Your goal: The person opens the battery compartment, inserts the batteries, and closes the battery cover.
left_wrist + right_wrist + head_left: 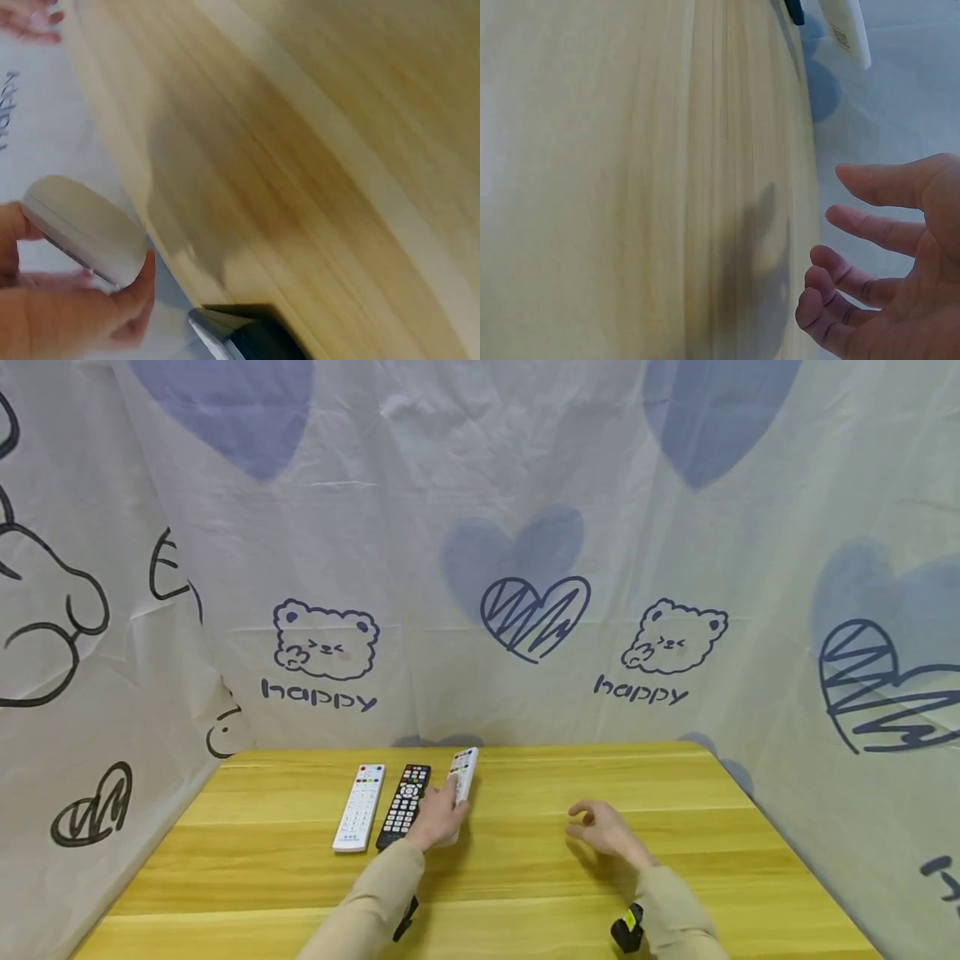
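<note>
In the head view my left hand [440, 814] grips a white remote control [463, 767], which is tilted up off the table with its button side toward the camera. The left wrist view shows the remote's rounded pale end [90, 225] between thumb and fingers. Just left of that hand, a black remote control [400, 806] lies on the table, partly covered by the hand and sleeve. Farther left lies another white remote control [359, 808]. To the right, my right hand [603, 832] hovers over the wood with loosely bent fingers and nothing in them.
The wooden table [540, 893] has its far edge against a pale cloth backdrop [420, 568] printed with hearts and bears. More cloth hangs at both sides. A small black device [627, 928] sits at the right wrist.
</note>
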A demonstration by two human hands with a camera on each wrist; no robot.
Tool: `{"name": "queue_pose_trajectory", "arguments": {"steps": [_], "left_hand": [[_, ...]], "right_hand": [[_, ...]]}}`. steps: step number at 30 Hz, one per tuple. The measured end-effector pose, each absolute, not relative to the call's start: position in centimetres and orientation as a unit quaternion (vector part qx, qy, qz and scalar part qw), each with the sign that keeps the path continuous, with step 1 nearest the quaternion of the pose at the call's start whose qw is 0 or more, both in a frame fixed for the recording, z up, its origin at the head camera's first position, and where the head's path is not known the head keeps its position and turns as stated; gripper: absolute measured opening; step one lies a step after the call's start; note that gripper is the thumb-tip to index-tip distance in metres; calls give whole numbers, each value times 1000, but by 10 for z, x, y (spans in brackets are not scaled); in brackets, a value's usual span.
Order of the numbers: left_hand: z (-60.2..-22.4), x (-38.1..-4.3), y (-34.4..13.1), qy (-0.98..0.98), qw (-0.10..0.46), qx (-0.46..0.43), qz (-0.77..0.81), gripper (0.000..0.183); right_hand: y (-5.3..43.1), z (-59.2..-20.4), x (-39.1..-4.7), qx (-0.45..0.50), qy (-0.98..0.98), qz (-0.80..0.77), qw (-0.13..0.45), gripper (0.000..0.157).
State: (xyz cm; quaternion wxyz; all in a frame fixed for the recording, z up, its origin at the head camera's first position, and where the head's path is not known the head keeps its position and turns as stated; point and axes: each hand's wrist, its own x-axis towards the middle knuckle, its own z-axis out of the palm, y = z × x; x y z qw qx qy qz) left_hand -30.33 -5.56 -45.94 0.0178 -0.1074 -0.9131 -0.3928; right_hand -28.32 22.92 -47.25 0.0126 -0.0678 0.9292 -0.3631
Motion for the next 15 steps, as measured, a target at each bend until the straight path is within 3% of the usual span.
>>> {"name": "queue_pose_trajectory", "arguments": {"steps": [8, 15], "left_hand": [[-485, -306, -35, -957, 169, -75, -223, 32], [-496, -308, -25, -960, 194, -36, -199, 28]], "right_hand": [[228, -469, -289, -76, 936, -343, 19, 31], [225, -467, -289, -71, 936, -344, 31, 29]]}}
